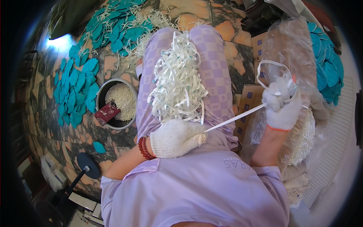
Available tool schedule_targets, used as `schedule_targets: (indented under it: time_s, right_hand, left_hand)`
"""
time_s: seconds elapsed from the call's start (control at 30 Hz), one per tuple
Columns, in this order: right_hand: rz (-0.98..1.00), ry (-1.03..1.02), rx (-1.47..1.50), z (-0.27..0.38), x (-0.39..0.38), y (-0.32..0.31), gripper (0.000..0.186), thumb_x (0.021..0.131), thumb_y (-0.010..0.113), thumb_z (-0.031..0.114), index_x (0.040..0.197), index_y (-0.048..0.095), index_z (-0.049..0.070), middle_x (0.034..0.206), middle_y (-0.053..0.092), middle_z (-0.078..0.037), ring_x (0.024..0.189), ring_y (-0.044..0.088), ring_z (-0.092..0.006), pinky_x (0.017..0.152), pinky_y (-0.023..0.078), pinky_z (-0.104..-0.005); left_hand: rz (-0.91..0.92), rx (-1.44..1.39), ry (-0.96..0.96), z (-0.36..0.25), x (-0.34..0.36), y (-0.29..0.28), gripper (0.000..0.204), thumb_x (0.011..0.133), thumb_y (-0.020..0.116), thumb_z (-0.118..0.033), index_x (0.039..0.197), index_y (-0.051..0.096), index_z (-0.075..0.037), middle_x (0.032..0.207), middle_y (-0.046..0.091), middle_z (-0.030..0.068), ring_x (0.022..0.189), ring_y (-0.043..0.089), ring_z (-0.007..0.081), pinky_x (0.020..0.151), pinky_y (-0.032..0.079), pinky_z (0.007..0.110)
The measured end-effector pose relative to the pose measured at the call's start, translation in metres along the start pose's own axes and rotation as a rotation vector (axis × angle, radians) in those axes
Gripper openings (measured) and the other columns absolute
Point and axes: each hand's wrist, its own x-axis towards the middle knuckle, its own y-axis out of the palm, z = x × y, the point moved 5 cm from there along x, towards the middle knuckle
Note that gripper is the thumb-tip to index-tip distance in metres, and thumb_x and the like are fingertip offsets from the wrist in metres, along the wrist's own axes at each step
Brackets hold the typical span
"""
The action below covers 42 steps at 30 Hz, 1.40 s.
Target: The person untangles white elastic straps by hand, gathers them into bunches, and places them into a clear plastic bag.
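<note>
A pale, narrow strap (pixel 236 118) is pulled taut on a slant between my hands. My left hand (pixel 177 139), in a white knitted glove with a dark red bead bracelet at the wrist, pinches its lower end above my lap. Farther right and higher, my right hand (pixel 280 101), gloved in white with an orange cuff, is closed round the other part; a loose loop of strap rises above its fingers. A tangled heap of white straps (pixel 177 83), some with small teal marks, lies along my thighs just beyond my left hand.
Teal flat pieces (pixel 73 90) spread over the marble-patterned floor at left. A round pot (pixel 101 94) holds small white bits and a dark red packet. At right are cardboard boxes (pixel 247 100), a clear plastic bag (pixel 287 45) and more teal pieces (pixel 327 64).
</note>
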Motion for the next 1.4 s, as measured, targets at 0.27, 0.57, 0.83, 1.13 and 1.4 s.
schedule_targets:
  time_s: [0.27, 0.57, 0.83, 1.13, 1.4]
  right_hand:
    - [0.099, 0.008, 0.089, 0.002, 0.027, -0.012, 0.041, 0.105, 0.039, 0.029, 0.065, 0.036, 0.017, 0.053, 0.026, 0.005, 0.041, 0.020, -0.0089, 0.040, 0.023, -0.0256]
    - [0.016, 0.239, -0.265, -0.114, 0.000, 0.018, 0.037, 0.103, 0.048, 0.036, 0.075, 0.044, 0.012, 0.060, 0.041, -0.001, 0.053, 0.043, -0.0147, 0.063, 0.047, -0.0345]
    - [-0.056, 0.235, 0.026, -0.117, 0.005, 0.005, 0.034, 0.106, 0.042, 0.033, 0.080, 0.045, 0.011, 0.064, 0.036, -0.002, 0.055, 0.036, -0.0185, 0.069, 0.043, -0.0394]
    - [-0.070, 0.341, 0.149, -0.126, 0.004, 0.004, 0.027, 0.099, 0.058, 0.033, 0.086, 0.051, 0.010, 0.071, 0.044, -0.001, 0.070, 0.050, -0.0180, 0.067, 0.043, -0.0311]
    - [-0.082, 0.240, 0.104, -0.123, 0.006, 0.011, 0.032, 0.103, 0.049, 0.032, 0.078, 0.045, 0.012, 0.066, 0.035, 0.000, 0.059, 0.036, -0.0143, 0.064, 0.035, -0.0324]
  left_hand:
    - [-0.021, -0.141, -0.077, 0.014, 0.000, -0.001, 0.027, 0.100, 0.050, -0.026, 0.093, 0.063, -0.004, 0.072, 0.057, 0.0115, 0.068, 0.059, 0.0270, 0.065, 0.047, 0.038]
    - [-0.113, -0.772, -0.183, 0.020, 0.019, -0.011, 0.037, 0.098, 0.057, -0.031, 0.119, 0.060, -0.001, 0.099, 0.061, 0.0022, 0.077, 0.056, 0.0076, 0.071, 0.047, 0.023]
    - [-0.107, -0.921, -0.285, 0.025, 0.017, -0.010, 0.038, 0.099, 0.054, -0.040, 0.112, 0.062, -0.004, 0.082, 0.058, -0.0017, 0.060, 0.044, 0.0033, 0.053, 0.034, 0.019]
    - [-0.232, -0.825, -0.180, 0.014, 0.026, -0.016, 0.052, 0.095, 0.060, -0.030, 0.135, 0.047, 0.000, 0.083, 0.059, 0.0018, 0.056, 0.046, 0.0048, 0.048, 0.035, 0.018]
    - [-0.276, -0.833, -0.208, 0.030, 0.014, -0.010, 0.044, 0.099, 0.050, -0.045, 0.109, 0.057, -0.002, 0.073, 0.052, -0.0002, 0.050, 0.038, 0.0051, 0.046, 0.029, 0.020]
